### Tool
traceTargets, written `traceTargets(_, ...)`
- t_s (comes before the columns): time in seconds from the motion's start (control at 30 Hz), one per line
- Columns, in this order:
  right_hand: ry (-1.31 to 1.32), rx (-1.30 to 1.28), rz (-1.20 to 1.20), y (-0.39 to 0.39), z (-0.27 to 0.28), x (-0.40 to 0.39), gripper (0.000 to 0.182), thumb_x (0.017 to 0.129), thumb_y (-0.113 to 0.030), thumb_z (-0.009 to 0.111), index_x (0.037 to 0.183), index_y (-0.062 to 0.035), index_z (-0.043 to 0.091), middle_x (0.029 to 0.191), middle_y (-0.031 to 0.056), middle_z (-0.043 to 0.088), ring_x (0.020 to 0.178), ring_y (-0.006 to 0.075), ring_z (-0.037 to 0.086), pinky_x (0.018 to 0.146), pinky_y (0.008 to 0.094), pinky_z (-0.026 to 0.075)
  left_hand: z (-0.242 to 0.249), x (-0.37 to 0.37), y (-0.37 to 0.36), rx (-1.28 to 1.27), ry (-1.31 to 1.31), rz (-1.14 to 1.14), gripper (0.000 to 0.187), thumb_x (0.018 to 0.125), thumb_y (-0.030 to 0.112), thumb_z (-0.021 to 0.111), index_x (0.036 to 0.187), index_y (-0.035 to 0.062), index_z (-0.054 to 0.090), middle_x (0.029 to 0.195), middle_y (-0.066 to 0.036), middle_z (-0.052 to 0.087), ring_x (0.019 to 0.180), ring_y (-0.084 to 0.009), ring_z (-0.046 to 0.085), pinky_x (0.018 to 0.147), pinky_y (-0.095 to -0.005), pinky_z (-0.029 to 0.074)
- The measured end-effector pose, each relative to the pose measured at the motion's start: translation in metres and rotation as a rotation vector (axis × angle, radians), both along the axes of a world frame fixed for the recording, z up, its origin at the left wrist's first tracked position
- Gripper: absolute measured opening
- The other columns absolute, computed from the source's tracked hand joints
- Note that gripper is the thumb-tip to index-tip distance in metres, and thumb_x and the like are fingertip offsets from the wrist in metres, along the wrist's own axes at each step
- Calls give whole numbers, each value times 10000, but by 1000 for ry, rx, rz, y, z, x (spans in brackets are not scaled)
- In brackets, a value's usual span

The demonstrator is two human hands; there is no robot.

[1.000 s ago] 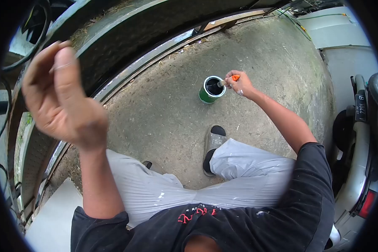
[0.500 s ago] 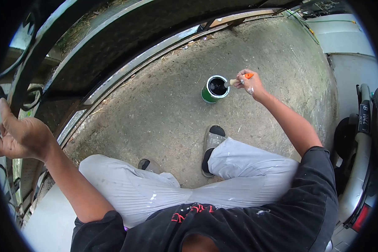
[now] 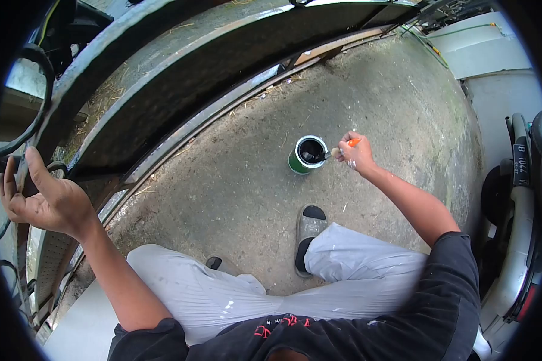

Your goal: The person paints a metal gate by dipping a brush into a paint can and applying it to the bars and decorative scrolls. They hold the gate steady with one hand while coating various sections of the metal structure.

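Observation:
My right hand is closed around a paintbrush with an orange-tipped handle, and white paint specks mark the skin. The brush head lies at the right rim of an open green paint can, which stands on the concrete with dark, glossy paint inside. At the far left, my left hand is raised beside the dark metal gate. Its thumb and fingers are spread apart and point upward, overlapping a gate bar in this view.
Rough concrete floor extends around the can. My sandalled foot is just below it. At the right stands a vehicle with a number plate. A hose lies by the white wall at the upper right.
The view has tilted, so the can and both hands appear lower. My left hand has shifted slightly right in view with its fingers more upright. The brush stays by the can's rim.

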State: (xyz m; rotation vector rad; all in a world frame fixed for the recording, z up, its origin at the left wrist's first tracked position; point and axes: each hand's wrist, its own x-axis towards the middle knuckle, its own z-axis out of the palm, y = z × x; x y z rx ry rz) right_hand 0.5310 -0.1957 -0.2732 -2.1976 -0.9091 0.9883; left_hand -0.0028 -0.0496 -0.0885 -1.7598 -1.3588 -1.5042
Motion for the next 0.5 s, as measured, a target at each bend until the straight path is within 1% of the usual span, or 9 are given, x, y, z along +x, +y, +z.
traceTargets(0.03, 2, 1, 8, 2, 0, 1, 105, 855, -64, 632, 790, 4, 586, 695, 119, 665, 591, 188, 698, 505, 310, 557, 1, -2, -3, -23, -26, 6, 164, 964, 69, 659, 1114, 14, 695, 1298, -127, 453, 1203, -181, 438, 976, -286, 414)
traceTargets(0.1, 5, 0, 18, 7, 1, 2, 113, 857, -66, 632, 787, 4, 577, 689, 130, 667, 578, 194, 697, 497, 313, 557, 2, 1, -6, -32, -237, -110, 158, 966, 72, 657, 1109, 18, 696, 1300, -127, 441, 1194, -182, 461, 997, -300, 418)
traceTargets(0.2, 13, -23, 1, 12, 5, 2, 123, 866, -69, 630, 786, -3, 564, 680, 149, 672, 563, 203, 697, 491, 315, 559, 1, -20, -11, -69, -77, -1, 186, 983, 86, 634, 1143, 7, 684, 1303, -128, 421, 1186, -184, 488, 1022, -309, 420)
traceTargets(0.3, 37, -50, -31, 18, 11, 1, 127, 874, -73, 627, 789, -12, 556, 667, 162, 675, 556, 212, 699, 485, 319, 561, -4, -35, -12, -135, -38, 24, 224, 1005, 105, 601, 1183, -13, 670, 1304, -130, 416, 1239, -211, 469, 1049, -327, 413)
traceTargets(0.37, 52, -52, -44, 17, 11, 2, 131, 878, -77, 627, 791, -17, 551, 660, 164, 676, 555, 216, 702, 481, 320, 562, -2, -36, -12, -169, -90, -50, 242, 1015, 115, 587, 1197, -22, 667, 1310, -136, 430, 1245, -220, 478, 1055, -333, 404)
traceTargets(0.5, 45, -85, -37, 18, 14, 4, 97, 894, -66, 600, 830, -22, 543, 709, 132, 662, 571, 209, 694, 492, 318, 576, 3, -25, -13, -245, -274, -160, 261, 1017, 133, 586, 1198, -37, 667, 1324, -157, 463, 1232, -227, 507, 1055, -333, 386)
